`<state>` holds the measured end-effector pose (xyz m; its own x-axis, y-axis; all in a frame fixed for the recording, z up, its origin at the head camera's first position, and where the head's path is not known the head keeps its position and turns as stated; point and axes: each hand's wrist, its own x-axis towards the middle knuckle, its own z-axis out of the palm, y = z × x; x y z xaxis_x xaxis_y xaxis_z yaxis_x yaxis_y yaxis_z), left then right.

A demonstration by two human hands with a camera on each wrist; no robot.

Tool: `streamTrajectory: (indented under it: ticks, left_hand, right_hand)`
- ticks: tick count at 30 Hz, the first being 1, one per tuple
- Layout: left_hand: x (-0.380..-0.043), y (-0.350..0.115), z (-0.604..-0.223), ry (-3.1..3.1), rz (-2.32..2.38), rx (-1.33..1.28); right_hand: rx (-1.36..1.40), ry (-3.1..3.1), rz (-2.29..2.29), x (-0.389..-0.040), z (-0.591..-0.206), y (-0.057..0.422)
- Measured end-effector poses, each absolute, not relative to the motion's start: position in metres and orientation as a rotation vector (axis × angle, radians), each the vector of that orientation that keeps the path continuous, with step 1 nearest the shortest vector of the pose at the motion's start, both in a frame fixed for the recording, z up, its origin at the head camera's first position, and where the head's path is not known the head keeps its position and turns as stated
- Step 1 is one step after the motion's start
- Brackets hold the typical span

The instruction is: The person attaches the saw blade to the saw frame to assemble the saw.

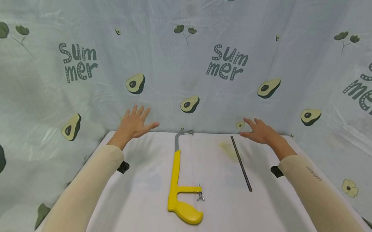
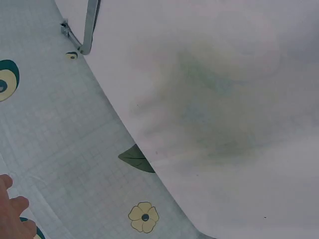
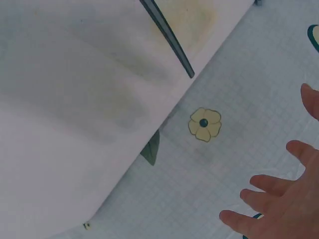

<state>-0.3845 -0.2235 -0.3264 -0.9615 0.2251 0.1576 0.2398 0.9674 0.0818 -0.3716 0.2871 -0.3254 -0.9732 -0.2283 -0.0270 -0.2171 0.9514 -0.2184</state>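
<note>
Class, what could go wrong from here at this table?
The front end of the hacksaw frame lies at the far edge of the table, so a knock might push it off. The thin dark bar has one tip near that edge and could slip over if the right hand nudges it.

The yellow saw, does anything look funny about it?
Yes: the yellow saw has no blade stretched across its open side, so it looks unfinished. A thin dark strip lies apart on the table; that might be its blade.
</note>
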Motion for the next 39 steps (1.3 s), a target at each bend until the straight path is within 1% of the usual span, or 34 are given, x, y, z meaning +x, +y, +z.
streamTrajectory:
  ticks: [10, 16, 22, 29, 34, 39]
  left_hand:
    - [-0.375, -0.209, -0.326, -2.941, -0.181, -0.347]
    - [-0.358, -0.195, -0.326, -2.891, -0.198, -0.380]
    - [-0.332, -0.181, -0.339, -2.871, -0.238, -0.428]
    - [-0.298, -0.155, -0.363, -2.885, -0.346, -0.533]
    - [-0.278, -0.136, -0.375, -2.929, -0.466, -0.562]
    - [-0.265, -0.118, -0.385, -2.940, -0.730, -0.636]
  right_hand:
    - [-0.385, 3.044, -0.389, -0.352, -0.337, 0.273]
    - [-0.366, 3.043, -0.407, -0.332, -0.336, 0.267]
    - [-0.354, 3.024, -0.500, -0.317, -0.342, 0.262]
    - [-0.157, 2.923, -0.687, -0.302, -0.366, 0.264]
    - [-0.006, 2.842, -0.853, -0.297, -0.382, 0.265]
    - [0.078, 2.798, -0.898, -0.295, -0.390, 0.268]
